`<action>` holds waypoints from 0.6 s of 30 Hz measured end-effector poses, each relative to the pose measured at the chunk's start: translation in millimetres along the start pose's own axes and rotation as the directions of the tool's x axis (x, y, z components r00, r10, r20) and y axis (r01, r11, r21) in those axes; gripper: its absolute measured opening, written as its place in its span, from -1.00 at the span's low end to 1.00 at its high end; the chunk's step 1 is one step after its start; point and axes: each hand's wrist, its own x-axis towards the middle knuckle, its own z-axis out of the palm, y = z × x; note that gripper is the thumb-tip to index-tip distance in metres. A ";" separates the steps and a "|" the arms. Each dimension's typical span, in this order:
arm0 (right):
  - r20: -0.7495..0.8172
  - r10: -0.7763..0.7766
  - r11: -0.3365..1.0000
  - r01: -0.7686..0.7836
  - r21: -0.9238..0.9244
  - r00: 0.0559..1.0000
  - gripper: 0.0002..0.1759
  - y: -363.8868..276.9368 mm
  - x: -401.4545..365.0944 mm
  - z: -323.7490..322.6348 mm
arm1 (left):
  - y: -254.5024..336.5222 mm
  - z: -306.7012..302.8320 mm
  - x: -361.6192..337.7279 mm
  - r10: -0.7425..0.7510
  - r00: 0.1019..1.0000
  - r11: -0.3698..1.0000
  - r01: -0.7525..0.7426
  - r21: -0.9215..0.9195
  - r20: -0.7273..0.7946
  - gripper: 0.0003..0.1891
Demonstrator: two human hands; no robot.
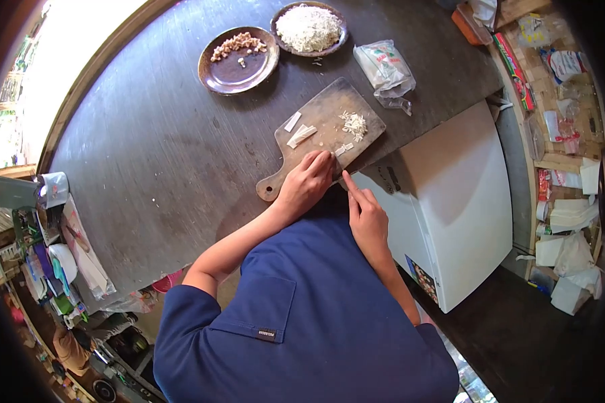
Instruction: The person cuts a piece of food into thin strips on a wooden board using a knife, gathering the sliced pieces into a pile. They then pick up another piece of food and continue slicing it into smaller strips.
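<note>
A wooden cutting board (324, 124) with a holed handle lies near the table edge. My left hand (309, 178) presses down at its near side, fingers curled together; what is under them is hidden. Just right of those fingertips is a knife (337, 166), its blade partly seen. My right hand (368, 218) grips the knife, index finger stretched along it; the handle is mostly hidden. Beyond the blade lie a few short white pieces (343, 149). Flat white strips (302, 136) rest on the board's left part, and a small heap of thin white shreds (354, 125) on its right.
At the back are a brown plate with chopped brownish pieces (238, 46) and a plate heaped with white shreds (308, 29). A plastic-wrapped package (386, 67) sits right of the board. Below the table edge stands a white appliance (450, 201). Utensils (50, 201) crowd the left edge.
</note>
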 end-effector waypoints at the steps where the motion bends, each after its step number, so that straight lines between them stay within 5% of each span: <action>1: 0.007 -0.009 1.000 0.009 -0.005 1.000 -0.41 0.6 0.8 0.5 | -0.9 0.0 -0.1 0.015 1.000 1.000 -0.015 0.009 0.004 -0.63; 18: -0.018 -0.027 0.999 0.027 -0.024 0.999 -0.41 -1.9 16.8 8.6 | -3.5 -0.4 -1.6 0.042 0.999 0.999 -0.042 -0.023 -0.008 -0.62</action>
